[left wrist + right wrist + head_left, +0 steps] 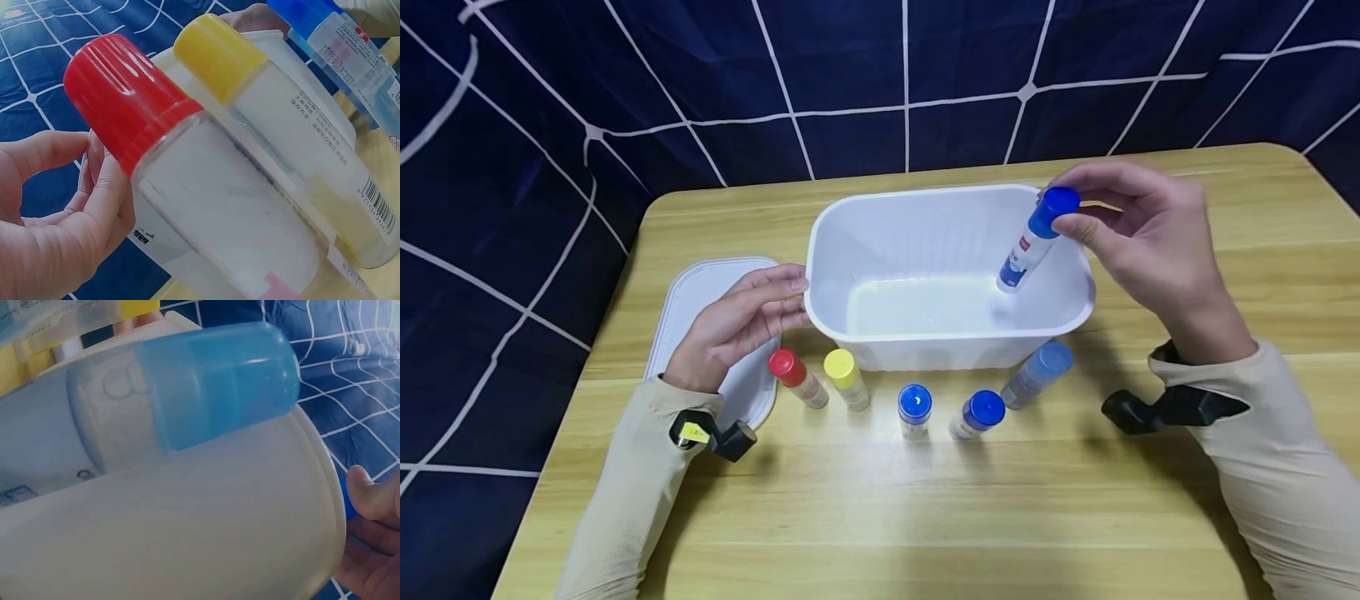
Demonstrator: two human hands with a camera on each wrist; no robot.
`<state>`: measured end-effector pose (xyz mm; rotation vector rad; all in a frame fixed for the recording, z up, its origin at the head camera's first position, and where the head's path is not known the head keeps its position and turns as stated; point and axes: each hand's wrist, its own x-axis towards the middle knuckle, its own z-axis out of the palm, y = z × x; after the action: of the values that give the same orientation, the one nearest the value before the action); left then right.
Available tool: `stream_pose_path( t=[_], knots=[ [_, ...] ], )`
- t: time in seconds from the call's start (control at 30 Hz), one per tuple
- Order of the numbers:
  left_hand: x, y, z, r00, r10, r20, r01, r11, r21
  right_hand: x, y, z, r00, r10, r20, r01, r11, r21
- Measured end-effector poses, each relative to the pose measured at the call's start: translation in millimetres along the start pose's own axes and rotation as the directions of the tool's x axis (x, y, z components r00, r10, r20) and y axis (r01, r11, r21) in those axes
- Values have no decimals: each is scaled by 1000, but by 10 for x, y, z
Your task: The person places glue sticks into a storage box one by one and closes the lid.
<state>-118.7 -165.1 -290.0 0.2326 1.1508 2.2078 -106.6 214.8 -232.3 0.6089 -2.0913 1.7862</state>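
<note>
Pinched firmly by R hand (1157, 237), thumb opposite fingers, a cylindrical white-labelled plastic bottle w/ dark-blue cap (1033, 242) slants inside the R end of a lidless white plastic tub (925, 353), base contact unclear. L hand (737, 321), fingers loosely extended, touches tub's L end. Current step: prob. lowering bottle; next move calls for seating it, then loosening the pinch.

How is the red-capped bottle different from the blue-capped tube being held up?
The red-capped bottle stands on the table; the blue-capped tube is held by the right hand. The bottle's body is see-through; the tube's looks mostly white. Both wear their caps.
</note>
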Motion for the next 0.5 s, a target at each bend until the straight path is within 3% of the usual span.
stream_pose_path(
  t=[0.27, 0.5],
  knots=[
    [-2, 0, 11, 1000, 1, 9, -1, 1000, -3, 18, 17, 9, 1000, 16, 22, -13, 992, -123],
    [0, -11, -2, 999, 7, 43, -7, 1000, -2, 24, 19, 22, 997, 71, 10, -65, 957, -284]
  ],
)
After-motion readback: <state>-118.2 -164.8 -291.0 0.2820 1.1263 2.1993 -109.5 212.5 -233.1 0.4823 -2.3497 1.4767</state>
